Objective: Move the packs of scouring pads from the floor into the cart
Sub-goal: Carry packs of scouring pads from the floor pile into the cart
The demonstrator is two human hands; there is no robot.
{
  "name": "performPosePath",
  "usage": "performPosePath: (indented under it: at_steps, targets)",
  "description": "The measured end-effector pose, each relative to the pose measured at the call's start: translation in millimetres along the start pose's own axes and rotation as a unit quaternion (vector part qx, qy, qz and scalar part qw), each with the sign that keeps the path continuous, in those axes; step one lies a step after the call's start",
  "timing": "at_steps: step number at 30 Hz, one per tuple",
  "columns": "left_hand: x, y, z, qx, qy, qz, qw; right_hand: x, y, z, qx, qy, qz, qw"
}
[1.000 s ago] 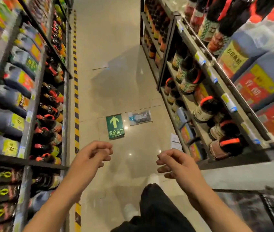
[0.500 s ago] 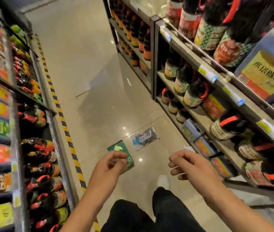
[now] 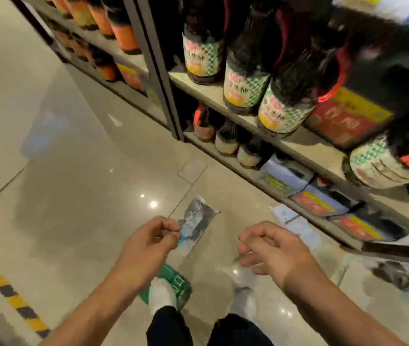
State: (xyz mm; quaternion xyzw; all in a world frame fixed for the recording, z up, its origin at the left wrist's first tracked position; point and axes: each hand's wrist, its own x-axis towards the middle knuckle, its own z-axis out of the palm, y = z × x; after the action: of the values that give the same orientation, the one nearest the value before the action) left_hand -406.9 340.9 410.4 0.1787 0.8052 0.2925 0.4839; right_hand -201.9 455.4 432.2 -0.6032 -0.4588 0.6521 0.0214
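Note:
A clear pack of scouring pads (image 3: 196,222) with grey and blue contents lies flat on the shiny tiled floor, just ahead of my feet. My left hand (image 3: 149,243) hovers in front of the pack's near end with its fingers loosely curled and holds nothing. Held out to the pack's right, my right hand (image 3: 273,248) is loosely curled too and empty. A dark metal frame (image 3: 398,254) at the lower right may be the cart; it is blurred.
Shelves of dark sauce bottles (image 3: 245,78) run along the right side. A green exit sticker (image 3: 177,283) lies under my left foot. A white paper (image 3: 295,226) lies by the shelf base. Yellow-black tape (image 3: 11,295) marks the floor at left.
I have walked forward and the view has swung right. The pack, once well ahead on the floor, now lies right by my hands. Both hands keep their loose curl.

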Motion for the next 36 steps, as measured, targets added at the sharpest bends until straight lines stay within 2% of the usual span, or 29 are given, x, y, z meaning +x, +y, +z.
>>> performPosePath:
  at_steps: [5, 9, 11, 16, 25, 28, 32, 36]
  targets:
    - [182, -114, 62, 0.135, -0.020, 0.075, 0.988, 154, 95, 40, -0.035, -0.003, -0.001, 0.999]
    - [292, -213, 115, 0.204, -0.064, 0.089, 0.973, 248, 167, 54, -0.077, 0.001, 0.009, 0.997]
    - [338, -242, 127, 0.224, -0.062, 0.094, 0.968, 287, 196, 55, -0.084, 0.012, 0.015, 0.996]
    - [414, -290, 132, 0.349, -0.020, 0.088, 0.933, 351, 235, 59, -0.061, 0.016, 0.011, 0.998]
    - [424, -303, 188, 0.205, -0.044, 0.031, 0.977, 389, 272, 49, 0.024, 0.030, 0.026, 0.999]
    - [416, -283, 218, 0.158, -0.064, 0.024, 0.985, 382, 284, 19, 0.051, 0.071, 0.032, 0.996]
    - [406, -249, 271, 0.097, -0.123, 0.025, 0.987, 378, 306, -42, 0.053, 0.193, 0.048, 0.979]
    - [399, -225, 323, 0.062, -0.179, 0.017, 0.982, 402, 348, -110, -0.026, 0.369, 0.057, 0.927]
